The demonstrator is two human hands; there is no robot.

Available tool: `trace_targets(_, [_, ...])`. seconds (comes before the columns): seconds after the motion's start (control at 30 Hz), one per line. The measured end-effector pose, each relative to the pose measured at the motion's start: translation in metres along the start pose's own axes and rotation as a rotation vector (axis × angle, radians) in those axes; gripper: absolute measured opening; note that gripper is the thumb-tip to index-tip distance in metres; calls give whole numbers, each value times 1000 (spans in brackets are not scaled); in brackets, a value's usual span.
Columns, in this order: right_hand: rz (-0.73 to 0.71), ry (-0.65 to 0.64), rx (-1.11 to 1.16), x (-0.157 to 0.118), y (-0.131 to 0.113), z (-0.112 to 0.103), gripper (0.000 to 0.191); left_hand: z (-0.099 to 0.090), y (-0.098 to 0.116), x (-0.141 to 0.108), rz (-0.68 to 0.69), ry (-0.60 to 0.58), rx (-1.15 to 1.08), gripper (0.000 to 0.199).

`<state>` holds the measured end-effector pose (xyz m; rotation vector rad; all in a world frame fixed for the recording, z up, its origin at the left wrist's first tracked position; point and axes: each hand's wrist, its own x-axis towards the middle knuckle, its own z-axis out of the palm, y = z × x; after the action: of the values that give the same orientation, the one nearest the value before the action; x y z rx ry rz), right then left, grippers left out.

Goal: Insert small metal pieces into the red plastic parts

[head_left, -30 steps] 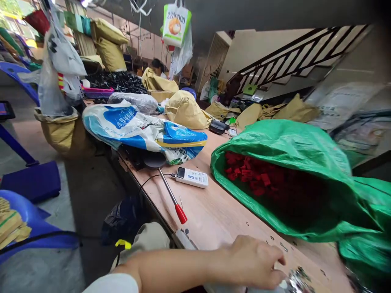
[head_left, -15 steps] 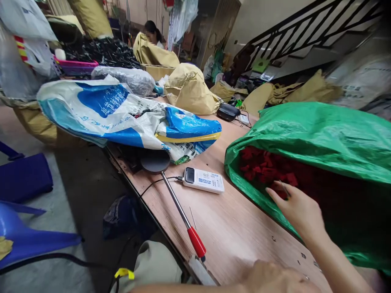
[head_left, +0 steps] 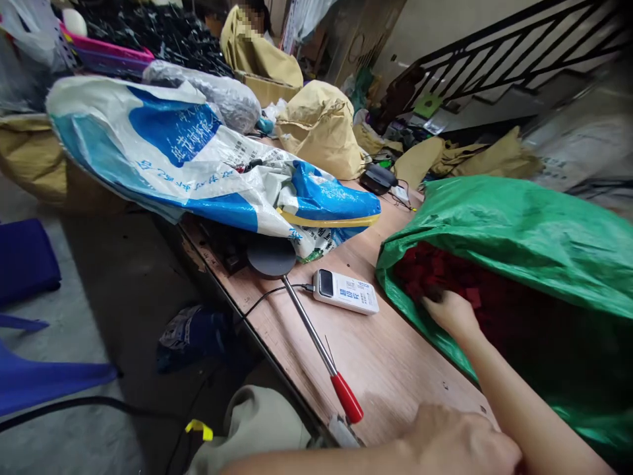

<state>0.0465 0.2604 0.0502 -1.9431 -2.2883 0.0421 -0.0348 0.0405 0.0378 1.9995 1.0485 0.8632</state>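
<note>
My right hand reaches into the mouth of a green woven plastic bag, at the pile of small red pieces inside. Its fingers are pinched together and blurred; something dark shows at their tips, too smeared to name. Low in the picture, my left hand is curled over the table's near side, knuckles up. Its fingertips, and anything in them, are hidden. To its left, a metal lever with a red grip slants down from a dark round plate.
A white power bank with a cable lies on the wooden table. Behind it spreads a blue-and-white sack. Tan sacks stand further back, near another person. Blue stools are at left on the floor.
My right hand has moved slightly left and deeper into the red pieces. My left hand has shifted a little right and up. The view has tilted down and turned left.
</note>
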Motion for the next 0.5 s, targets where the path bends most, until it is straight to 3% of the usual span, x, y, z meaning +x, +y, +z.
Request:
trace_targets(0.1, [92, 50, 112, -25, 7, -13, 20, 1, 0, -6, 0, 130, -87, 24])
trace_targets(0.23, [215, 84, 346, -88, 19, -27, 28, -2, -4, -12, -205, 267, -215, 18])
trace_targets(0.33, [286, 79, 518, -150, 25, -35, 39, -4, -11, -9, -300, 420, -343, 41])
trace_targets(0.4, [317, 70, 605, -192, 25, -40, 44, 1, -16, -6, -270, 388, -456, 63])
trace_targets(0.5, [330, 42, 704, -242, 25, -43, 51, 16, -16, -4, -27, 183, -525, 69])
